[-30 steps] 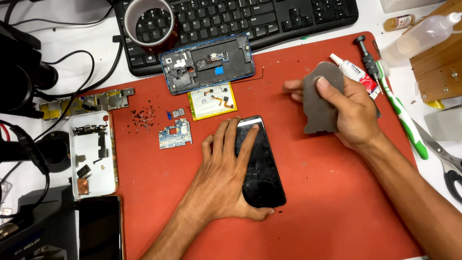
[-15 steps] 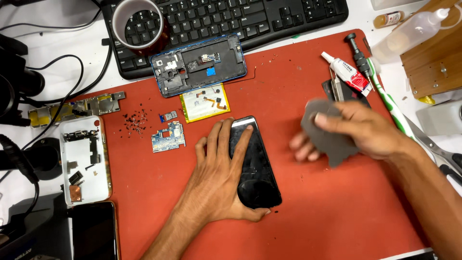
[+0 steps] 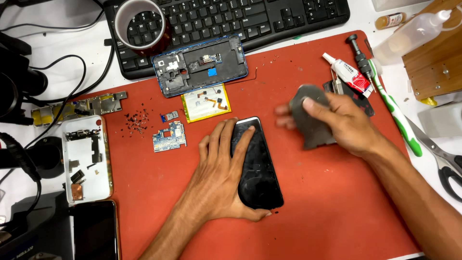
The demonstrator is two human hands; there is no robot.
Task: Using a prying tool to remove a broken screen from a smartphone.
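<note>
Head view, looking down on a red work mat (image 3: 337,202) spread before a black keyboard (image 3: 231,19). Left hand (image 3: 219,178) lies palm-down and flat, fingers spread; the forearm enters from the lower edge and slants up to the right. Its index and middle fingers rest on the upper part of a black phone screen (image 3: 257,166), the thumb hooks round the lower end, and the palm sits on the mat along the screen's left side. The screen lies face up near the centre of the mat, its long axis tilted slightly. Right hand (image 3: 344,123) hovers to the right of the screen, apart from it, with the forearm running in from the lower right corner. Its fingers curl around a grey cloth or pad (image 3: 310,120), thumb on top; motion blur leaves the exact material unclear.

Above the screen lie a yellow battery (image 3: 206,102) with a flex cable on it, a blue-edged phone frame (image 3: 199,65) touching the keyboard, and a small blue circuit board (image 3: 169,136). A roll of tape (image 3: 140,24) stands on the keyboard. To the right of the cloth lie a white glue tube (image 3: 346,72), a green-and-white toothbrush (image 3: 397,115) and scissors (image 3: 442,159). A white phone back (image 3: 86,159) rests at the left edge of the mat.
</note>
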